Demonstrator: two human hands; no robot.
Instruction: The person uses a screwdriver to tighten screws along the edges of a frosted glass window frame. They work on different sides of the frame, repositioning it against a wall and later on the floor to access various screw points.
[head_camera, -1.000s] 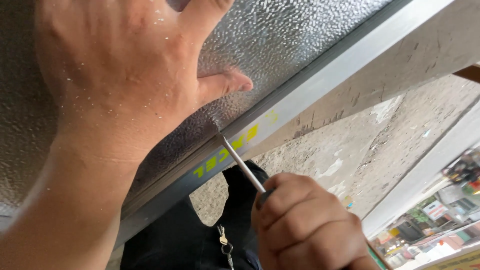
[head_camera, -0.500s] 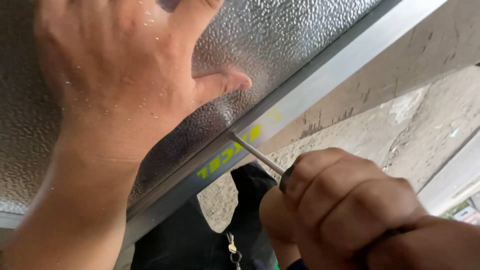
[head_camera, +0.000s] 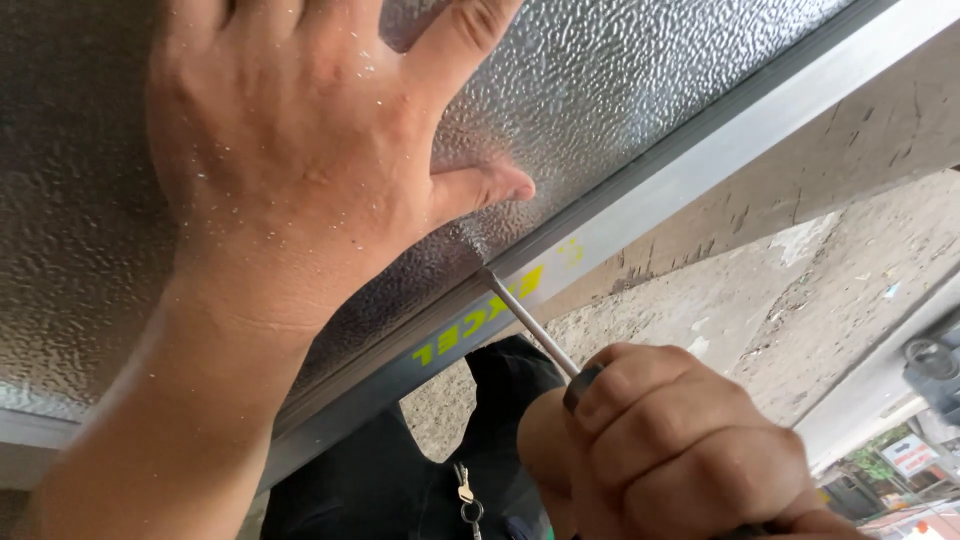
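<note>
Here the left hand lay flat and wide open on the patterned glass pane, fingers spread, the thumb pointing toward three o'clock. The right hand was closed tight around the handle of a screwdriver. Its thin shaft ran from the fist toward eleven o'clock, and the tip met the seam where the glass joins the grey metal frame, just below the left thumb. The right hand was nearer to that seam by the tool.
</note>
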